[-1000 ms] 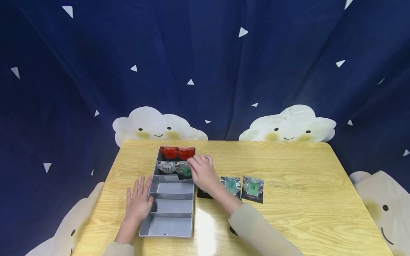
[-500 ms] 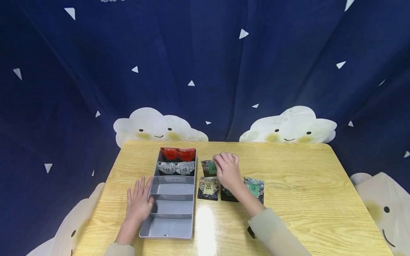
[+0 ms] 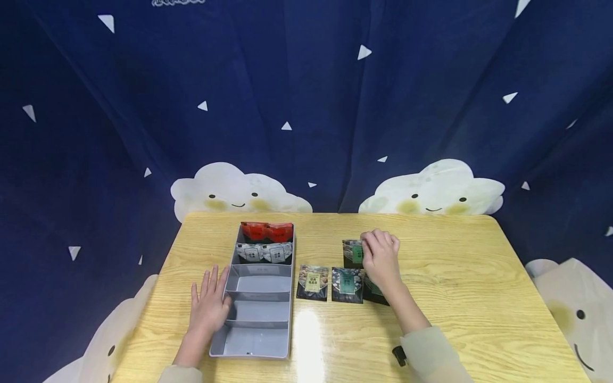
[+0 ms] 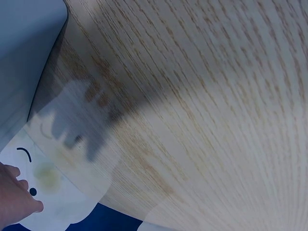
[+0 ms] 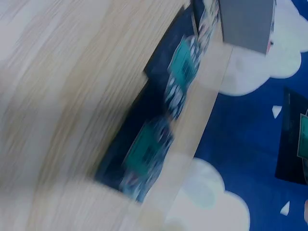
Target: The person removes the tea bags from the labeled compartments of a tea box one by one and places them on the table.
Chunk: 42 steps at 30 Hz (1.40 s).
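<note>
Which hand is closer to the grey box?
Left. The left hand is at the left edge of the grey box; the right hand is well off to its right, holding a green-label packet.

Curtained-off indoor setting, room type unclear: wood-grain table point(image 3: 460, 276) before navy drapes point(image 3: 325, 96) with smiling clouds point(image 3: 433, 186) and white triangles point(image 3: 364, 52).

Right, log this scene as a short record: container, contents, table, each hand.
Container: long grey plastic box, five compartments
Farthest compartment: shiny red packets
Second-farthest: silver-grey packets
Nearest three: no packets visible
Pale wooden table: row of black yellow-label packet, black teal-label packet, black green-label packet partly hidden by the right arm
Left hand: fingers extended, at the box's left edge
Right hand: holds a raised dark packet with a green label
</note>
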Available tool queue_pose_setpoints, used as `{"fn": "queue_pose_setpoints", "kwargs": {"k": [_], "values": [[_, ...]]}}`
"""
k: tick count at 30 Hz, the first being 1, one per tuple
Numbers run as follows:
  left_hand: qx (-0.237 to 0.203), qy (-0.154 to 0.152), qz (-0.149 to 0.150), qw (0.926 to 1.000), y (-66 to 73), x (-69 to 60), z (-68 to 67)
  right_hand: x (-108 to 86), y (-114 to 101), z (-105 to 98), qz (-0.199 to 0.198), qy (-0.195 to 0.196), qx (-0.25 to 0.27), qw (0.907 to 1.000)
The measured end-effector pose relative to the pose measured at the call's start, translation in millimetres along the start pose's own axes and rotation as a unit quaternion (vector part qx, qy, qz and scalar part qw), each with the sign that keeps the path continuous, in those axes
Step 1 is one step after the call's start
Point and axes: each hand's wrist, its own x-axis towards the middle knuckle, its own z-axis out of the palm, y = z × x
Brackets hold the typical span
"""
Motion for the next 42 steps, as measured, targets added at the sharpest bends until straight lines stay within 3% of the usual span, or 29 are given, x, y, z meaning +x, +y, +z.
{"fn": "queue_pose_setpoints", "kwargs": {"k": [13, 21, 26, 36, 42], "values": [[-0.001, 0.001, 0.000, 1.0000, -0.5, -1.5, 1.0, -35.4, 55, -38, 0.079, -0.001, -0.032, 0.9964], [0.000, 0.004, -0.001, 1.0000, -1.2, -2.1, 1.7, -60.2, 82, -51, 0.130, -0.012, -0.048, 0.9903], [0.002, 0.003, -0.003, 1.0000, -1.6, -1.3, 2.9, -73.9, 98, -52, 0.162, -0.030, -0.064, 0.9843], [0.000, 0.003, -0.003, 1.0000, -1.1, -0.2, 2.7, -98.5, 126, -39, 0.206, -0.113, -0.102, 0.9667], [0.001, 0.002, -0.004, 1.0000, -0.5, -0.5, 2.1, -109.0, 135, -27, 0.222, -0.129, -0.133, 0.9572]]}}
